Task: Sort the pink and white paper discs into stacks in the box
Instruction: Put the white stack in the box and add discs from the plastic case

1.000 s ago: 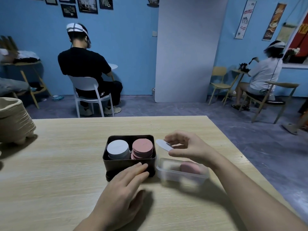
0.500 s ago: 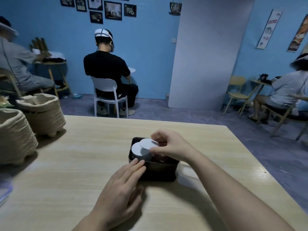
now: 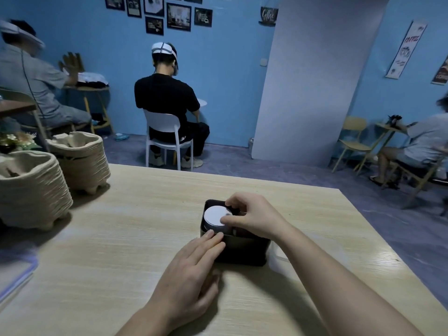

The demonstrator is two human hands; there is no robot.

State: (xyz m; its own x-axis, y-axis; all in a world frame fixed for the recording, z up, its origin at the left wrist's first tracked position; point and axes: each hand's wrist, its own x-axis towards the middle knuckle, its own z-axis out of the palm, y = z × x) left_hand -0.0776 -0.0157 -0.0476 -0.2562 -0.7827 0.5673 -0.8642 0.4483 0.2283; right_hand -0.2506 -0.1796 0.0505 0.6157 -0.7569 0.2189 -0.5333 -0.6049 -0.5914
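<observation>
A dark brown box [image 3: 242, 248] stands on the wooden table. In its left half is a stack of white paper discs [image 3: 213, 218]. My right hand [image 3: 252, 217] hovers over the box, thumb and curled fingers pinching the top white disc, which lies flat on that stack. The pink stack is hidden under this hand. My left hand [image 3: 191, 270] lies flat on the table, its straight fingertips touching the box's front left rim. A clear plastic container [image 3: 278, 259] sits right of the box, mostly hidden behind my right forearm.
Two tall stacks of moulded paper-pulp trays [image 3: 31, 190] [image 3: 81, 161] stand at the table's left. A flat blue-edged lid [image 3: 14, 275] lies at the left edge. The table's right edge runs close beside the clear container. Beyond the table, people sit on chairs.
My right hand carried a white disc from beside the clear container leftwards over the box and lowered it onto the white stack. My left hand stayed against the box.
</observation>
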